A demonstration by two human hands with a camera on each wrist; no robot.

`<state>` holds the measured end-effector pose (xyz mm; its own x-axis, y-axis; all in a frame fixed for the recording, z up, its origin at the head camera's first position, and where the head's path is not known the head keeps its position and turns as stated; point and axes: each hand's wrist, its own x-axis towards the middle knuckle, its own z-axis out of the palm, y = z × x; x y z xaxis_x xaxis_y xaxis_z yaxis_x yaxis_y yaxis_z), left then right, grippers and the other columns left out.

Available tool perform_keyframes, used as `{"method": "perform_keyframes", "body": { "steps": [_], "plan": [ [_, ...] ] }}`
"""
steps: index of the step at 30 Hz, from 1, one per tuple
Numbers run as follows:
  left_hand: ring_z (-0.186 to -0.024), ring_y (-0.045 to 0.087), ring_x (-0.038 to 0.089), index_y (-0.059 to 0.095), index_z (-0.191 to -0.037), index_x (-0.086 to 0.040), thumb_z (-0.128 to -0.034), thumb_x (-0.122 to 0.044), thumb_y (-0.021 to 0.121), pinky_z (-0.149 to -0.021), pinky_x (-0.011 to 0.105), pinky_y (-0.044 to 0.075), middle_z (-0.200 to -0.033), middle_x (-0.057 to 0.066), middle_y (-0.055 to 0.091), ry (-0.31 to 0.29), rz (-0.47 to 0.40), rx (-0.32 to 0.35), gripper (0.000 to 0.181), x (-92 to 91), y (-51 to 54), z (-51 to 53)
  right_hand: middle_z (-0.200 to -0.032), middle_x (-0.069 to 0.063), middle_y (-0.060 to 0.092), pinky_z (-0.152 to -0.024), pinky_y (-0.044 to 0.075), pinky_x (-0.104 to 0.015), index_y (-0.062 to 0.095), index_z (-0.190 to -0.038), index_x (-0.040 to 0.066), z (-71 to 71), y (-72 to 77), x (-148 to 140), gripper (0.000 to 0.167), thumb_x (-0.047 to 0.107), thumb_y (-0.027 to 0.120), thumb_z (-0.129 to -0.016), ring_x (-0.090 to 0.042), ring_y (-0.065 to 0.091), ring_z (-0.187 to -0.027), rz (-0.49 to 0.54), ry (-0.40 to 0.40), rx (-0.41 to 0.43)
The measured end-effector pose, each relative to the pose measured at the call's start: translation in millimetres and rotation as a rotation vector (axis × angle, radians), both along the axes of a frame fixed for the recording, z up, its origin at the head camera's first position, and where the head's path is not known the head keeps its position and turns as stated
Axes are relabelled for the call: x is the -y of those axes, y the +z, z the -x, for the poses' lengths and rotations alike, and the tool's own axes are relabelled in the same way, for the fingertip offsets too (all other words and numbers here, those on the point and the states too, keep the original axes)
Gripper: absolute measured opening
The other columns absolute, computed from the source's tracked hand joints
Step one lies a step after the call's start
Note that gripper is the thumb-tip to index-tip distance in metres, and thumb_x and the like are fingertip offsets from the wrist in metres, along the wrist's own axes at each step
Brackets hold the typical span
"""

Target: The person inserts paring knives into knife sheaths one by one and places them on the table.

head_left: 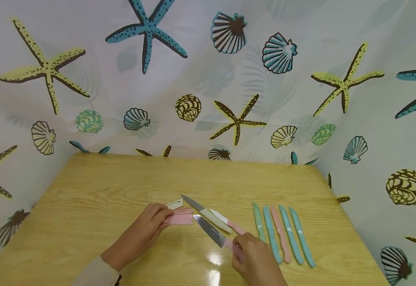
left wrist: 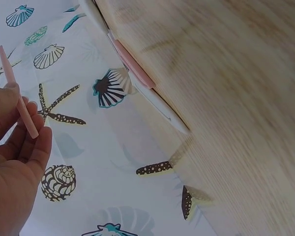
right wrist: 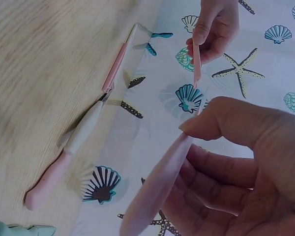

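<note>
My left hand (head_left: 152, 222) pinches a pink blade sheath (head_left: 181, 219) between thumb and fingers, above the table. In my right hand (head_left: 258, 256) is the pink handle of a knife (head_left: 212, 232), its bare blade pointing toward the sheath. Blade tip and sheath mouth look close together; whether they touch, I cannot tell. Beyond them on the table lie a cream-handled knife (head_left: 216, 220) and a smaller pink-handled knife (head_left: 235, 227) with a white blade. A white sheath (left wrist: 160, 108) and a second pink sheath (left wrist: 135, 64) also lie there, partly behind my left hand in the head view.
Several knives in closed sheaths lie in a row at the right: a green one (head_left: 259, 221), a pink one (head_left: 281, 234) and blue ones (head_left: 302, 237). A cloth with starfish and shells (head_left: 193, 79) hangs around the wooden table (head_left: 104, 186).
</note>
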<state>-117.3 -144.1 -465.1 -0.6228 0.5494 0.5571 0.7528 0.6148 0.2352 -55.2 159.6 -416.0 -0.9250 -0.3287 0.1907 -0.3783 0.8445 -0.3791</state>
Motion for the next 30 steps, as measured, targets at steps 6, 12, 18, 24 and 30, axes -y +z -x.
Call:
{"method": "perform_keyframes", "body": {
  "steps": [6,12,18,24,30],
  "plan": [
    [-0.102,0.05,0.015,0.06,-0.118,-0.004,-0.0901,-0.008,0.066,-0.083,0.028,0.049,-0.113,0.004,0.053,-0.01,0.002,-0.004,0.029,-2.4,3.3,0.3,-0.072,0.003,0.057,-0.052,0.045,-0.019,0.067,-0.078,0.005,1.0,3.0,0.8,0.015,-0.002,0.076,-0.068,-0.004,0.049,-0.06,-0.041,-0.011,-0.037],
    [-0.103,0.049,0.014,0.059,-0.119,-0.004,-0.09,-0.008,0.067,-0.084,0.028,0.049,-0.114,0.004,0.053,-0.009,0.021,0.016,0.03,-1.6,2.8,-0.1,-0.072,0.003,0.057,-0.052,0.044,-0.018,0.068,-0.077,0.005,2.7,1.5,0.9,0.015,-0.002,0.077,-0.068,-0.004,0.049,-0.061,-0.048,-0.004,-0.034],
    [-0.1,0.051,0.015,0.06,-0.117,-0.004,-0.0901,-0.008,0.066,-0.08,0.027,0.05,-0.113,0.005,0.053,-0.011,0.022,-0.021,0.028,-1.3,2.2,-1.6,-0.073,0.003,0.057,-0.054,0.044,-0.017,0.068,-0.079,0.004,1.6,0.1,1.8,0.017,-0.004,0.078,-0.067,-0.005,0.05,-0.062,-0.05,-0.01,-0.042],
    [-0.1,0.051,0.015,0.06,-0.118,-0.004,-0.0912,-0.009,0.065,-0.079,0.027,0.05,-0.114,0.006,0.053,-0.012,0.029,-0.044,0.027,-1.7,3.3,-1.8,-0.072,0.005,0.055,-0.052,0.042,-0.017,0.066,-0.077,0.006,1.2,-0.6,0.8,0.019,-0.003,0.078,-0.066,-0.004,0.045,-0.06,-0.068,-0.014,-0.074],
    [-0.1,0.05,0.016,0.06,-0.118,-0.004,-0.1021,-0.021,0.047,-0.08,0.026,0.05,-0.114,0.006,0.053,-0.027,0.034,-0.053,0.027,-1.3,2.5,-0.7,-0.072,0.005,0.056,-0.054,0.044,-0.019,0.066,-0.076,0.006,1.3,1.1,0.0,0.019,-0.002,0.08,-0.065,-0.006,0.048,-0.061,-0.111,-0.009,-0.084]
  ]
}}
